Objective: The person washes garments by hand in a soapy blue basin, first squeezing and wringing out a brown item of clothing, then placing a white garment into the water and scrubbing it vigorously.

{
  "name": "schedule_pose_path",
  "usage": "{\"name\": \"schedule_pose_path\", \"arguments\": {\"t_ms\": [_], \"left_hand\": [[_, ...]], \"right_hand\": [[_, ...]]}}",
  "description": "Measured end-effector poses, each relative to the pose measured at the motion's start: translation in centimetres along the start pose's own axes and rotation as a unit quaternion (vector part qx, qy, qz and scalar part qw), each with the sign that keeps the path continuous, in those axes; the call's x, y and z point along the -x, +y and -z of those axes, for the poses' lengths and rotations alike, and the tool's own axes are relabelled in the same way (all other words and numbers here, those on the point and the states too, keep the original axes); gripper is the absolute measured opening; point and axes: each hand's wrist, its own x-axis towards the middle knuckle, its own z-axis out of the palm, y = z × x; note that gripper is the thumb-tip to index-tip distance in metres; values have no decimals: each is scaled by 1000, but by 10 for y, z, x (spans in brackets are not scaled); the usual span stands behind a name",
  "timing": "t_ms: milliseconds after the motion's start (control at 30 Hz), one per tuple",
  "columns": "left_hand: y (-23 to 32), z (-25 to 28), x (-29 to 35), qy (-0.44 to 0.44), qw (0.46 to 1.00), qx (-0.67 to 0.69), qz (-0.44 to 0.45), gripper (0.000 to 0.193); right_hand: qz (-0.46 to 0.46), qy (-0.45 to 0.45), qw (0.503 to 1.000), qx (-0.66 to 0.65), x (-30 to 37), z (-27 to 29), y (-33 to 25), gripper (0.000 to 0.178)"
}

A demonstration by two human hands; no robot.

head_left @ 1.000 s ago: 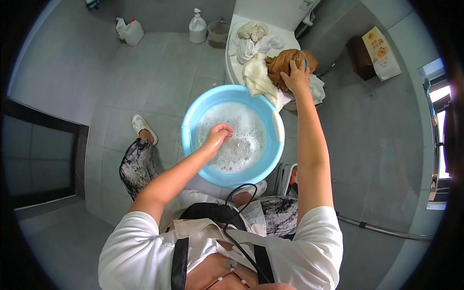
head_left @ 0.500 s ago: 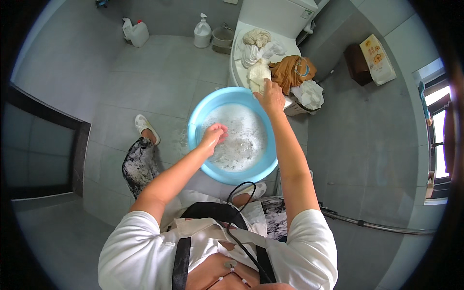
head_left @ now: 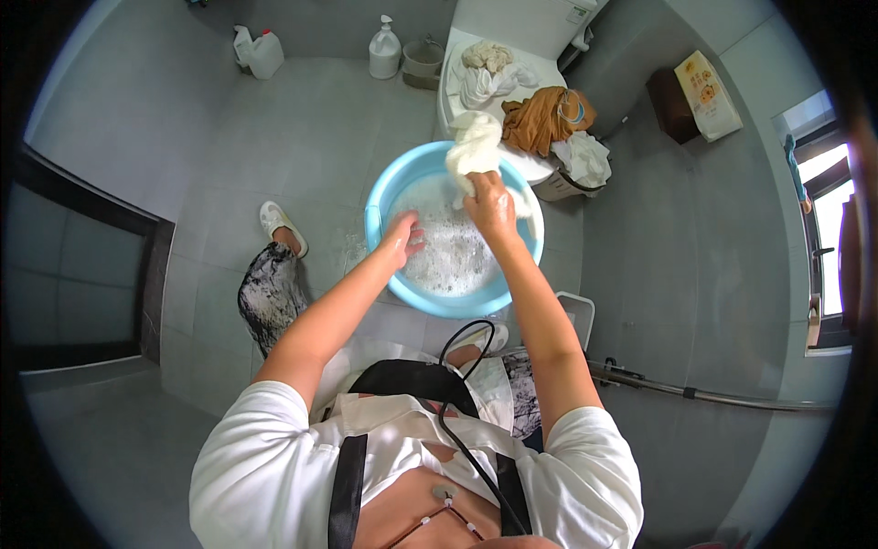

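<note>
Cloth [head_left: 476, 146], gripped by right fingers [head_left: 480, 186], extends beyond them.

Smooth plastic basin [head_left: 448, 306], matt cloth [head_left: 477, 142]

- Right hand [head_left: 492, 206]: fingertips were buried in the cream cloth [head_left: 476, 142]; exact grip went unseen.
- Cream cloth: lower end was lost behind that hand. Could not tell whether the pale patch [head_left: 525, 207] at the right rim of the basin [head_left: 430, 304] belonged to it.
- Left hand [head_left: 401, 242]: contact with the suds [head_left: 450, 261] was uncertain.
- Suds hid the basin's floor and anything beneath.
- Crumpled white cloth [head_left: 583, 157] covered the mouth of the bin [head_left: 560, 188]; contents were concealed.
- Toilet tank [head_left: 521, 29] was cut by the upper edge; its label [head_left: 577, 14] was too small to read.
- Torso ran off the lower edge.
</note>
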Motion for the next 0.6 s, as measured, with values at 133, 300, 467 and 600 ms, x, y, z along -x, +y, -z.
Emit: {"name": "schedule_pose_path", "arguments": {"t_ms": [133, 300, 467, 600], "left_hand": [[-9, 4, -7, 7, 1000, -15, -22, 45], [-1, -2, 17, -22, 984, -142, -105, 55], [-14, 9, -5, -21, 903, -342, -260, 57], [-8, -10, 9, 22, 674, -591, -442, 59]], "right_hand": [[-15, -101, 995, -6, 40, -4, -4, 32], [26, -196, 980, 19, 82, -5, 21, 27], [-28, -402, 913, 70, 96, 1, 43, 24], [-18, -256, 965, 54, 84, 4, 44, 44]]}}
